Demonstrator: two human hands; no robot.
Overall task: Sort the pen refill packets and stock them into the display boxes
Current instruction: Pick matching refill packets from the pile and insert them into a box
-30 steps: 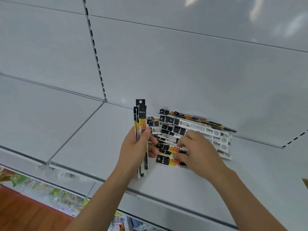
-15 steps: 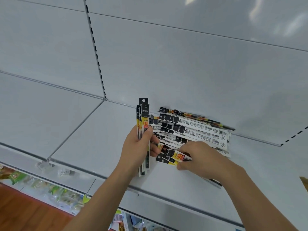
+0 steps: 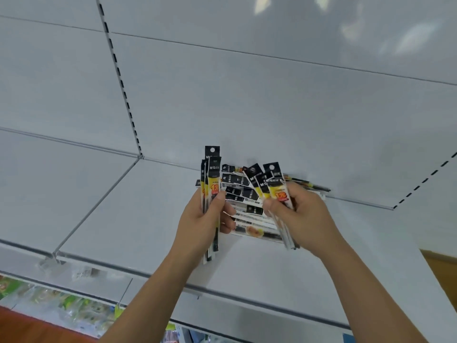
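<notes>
Refill packets (image 3: 249,194): several per hand, uncountable.

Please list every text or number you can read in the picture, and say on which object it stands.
"M&G": black top of the packets in the left hand.
"1元": yellow part of that packet, and of the packets in the right hand.
Small print on the pile of packets: too blurred.

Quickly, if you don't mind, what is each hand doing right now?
Left hand: grips an upright bundle of refill packets.
Right hand: holds a small fan of refill packets above the pile on the shelf.
</notes>
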